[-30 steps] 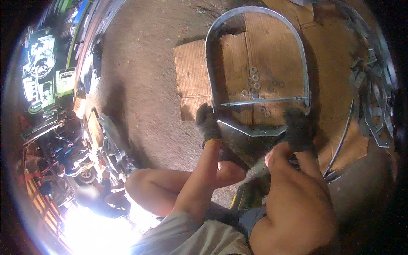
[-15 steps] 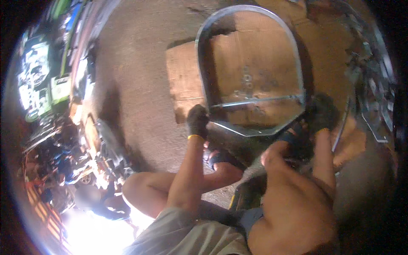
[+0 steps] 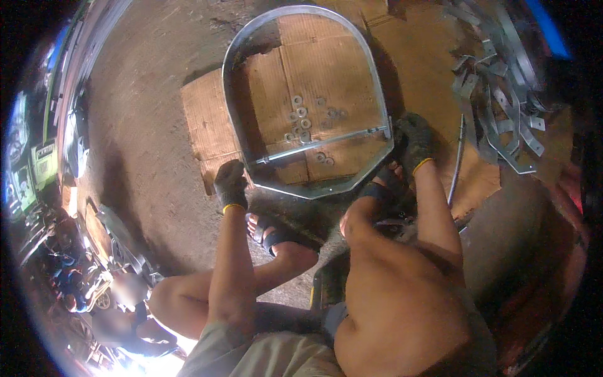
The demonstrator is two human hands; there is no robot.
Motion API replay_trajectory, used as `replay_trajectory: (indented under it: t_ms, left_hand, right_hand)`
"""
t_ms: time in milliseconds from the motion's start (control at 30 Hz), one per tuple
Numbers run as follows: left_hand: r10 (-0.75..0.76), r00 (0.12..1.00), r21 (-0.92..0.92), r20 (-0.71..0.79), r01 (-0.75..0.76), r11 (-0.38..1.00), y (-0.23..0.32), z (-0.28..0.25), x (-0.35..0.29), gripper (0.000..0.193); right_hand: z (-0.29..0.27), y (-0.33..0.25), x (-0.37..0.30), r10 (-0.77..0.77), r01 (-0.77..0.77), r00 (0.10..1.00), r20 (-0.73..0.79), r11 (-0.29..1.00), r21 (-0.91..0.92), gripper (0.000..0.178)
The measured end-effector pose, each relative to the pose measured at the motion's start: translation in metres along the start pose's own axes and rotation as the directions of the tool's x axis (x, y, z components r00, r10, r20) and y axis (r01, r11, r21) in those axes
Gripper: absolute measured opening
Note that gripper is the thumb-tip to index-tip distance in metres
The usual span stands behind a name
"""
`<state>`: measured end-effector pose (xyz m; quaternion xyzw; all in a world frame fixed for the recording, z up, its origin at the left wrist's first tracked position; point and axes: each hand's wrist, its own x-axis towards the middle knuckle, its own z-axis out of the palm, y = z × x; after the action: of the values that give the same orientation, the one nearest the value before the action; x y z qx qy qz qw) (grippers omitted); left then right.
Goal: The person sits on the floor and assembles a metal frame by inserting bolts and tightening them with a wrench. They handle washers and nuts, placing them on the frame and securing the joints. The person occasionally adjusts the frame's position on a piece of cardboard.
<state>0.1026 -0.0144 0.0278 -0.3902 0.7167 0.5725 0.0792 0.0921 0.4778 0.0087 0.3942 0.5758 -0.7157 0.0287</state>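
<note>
Head view: person seated, bare knees apart, working at ground level. Items as follows.

Metal frame point(image 3: 301, 10), one: grey, arched at the far end, angled at the near end; lies directly before the person, mostly over cardboard, its near corners lying between the two hands.

Crossbar point(image 3: 323, 145), one: thin, metal, spans the frame from side to side above its angled end, slightly aslant, the right end farther from the person.

Left hand point(image 3: 231, 183): dark glove, yellow cuff edge; at the frame's near left corner, fingers curled inward. Whether they pinch the metal cannot be told.

Right hand point(image 3: 414, 139): matching glove; just beside the frame's right side, near the crossbar's right end, fingers bent, back of the glove uppermost. Contact is hidden; its grip cannot be told.

Washers point(image 3: 306, 124), several: small, round, loose on the cardboard within the frame's outline, most beyond the crossbar, a pair nearer the person.

Cardboard point(image 3: 210, 125): brown, flat on the floor, extending past the frame's left side.

Metal strips point(image 3: 516, 129), a heap: grey, bent, right of the right hand, well apart from the frame.

Rod point(image 3: 456, 160), one: slim, slightly curved, between right hand and heap.

Sandals point(image 3: 271, 236), pair: dark, strapped, worn, near the frame's close edge.
</note>
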Motion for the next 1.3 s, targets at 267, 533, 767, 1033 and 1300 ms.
replay_trajectory:
  t_ms: [267, 533, 767, 1033, 1300]
  left_hand:
    - [0.218, 0.969, 0.315, -0.112, -0.174, 0.933, -0.004, 0.012, -0.008, 0.026]
    - [0.296, 0.953, 0.425, -0.058, -0.245, 0.871, 0.007, 0.014, -0.019, 0.039]
    - [0.206, 0.978, 0.59, -0.037, -0.145, 0.794, 0.035, 0.02, -0.04, 0.037]
    - [0.292, 0.955, 0.811, 0.051, -0.21, 0.546, 0.036, 0.014, -0.037, 0.031]
    - [0.171, 0.971, 0.869, 0.166, -0.226, 0.441, 0.058, 0.023, -0.039, 0.025]
  right_hand:
    - [-0.002, 0.025, 0.022, -0.189, 0.177, 0.982, 0.007, 0.905, -0.386, 0.027]
    - [0.012, -0.011, 0.006, -0.134, 0.229, 0.967, 0.216, 0.086, -0.97, 0.046]
    - [0.007, 0.001, 0.008, 0.098, -0.079, 0.995, -0.008, 0.749, -0.658, 0.053]
    - [0.037, -0.038, -0.03, 0.313, -0.306, 0.949, -0.02, 0.91, -0.281, 0.051]
    - [0.027, -0.027, -0.03, 0.173, -0.174, 0.983, -0.061, 0.776, -0.606, 0.048]
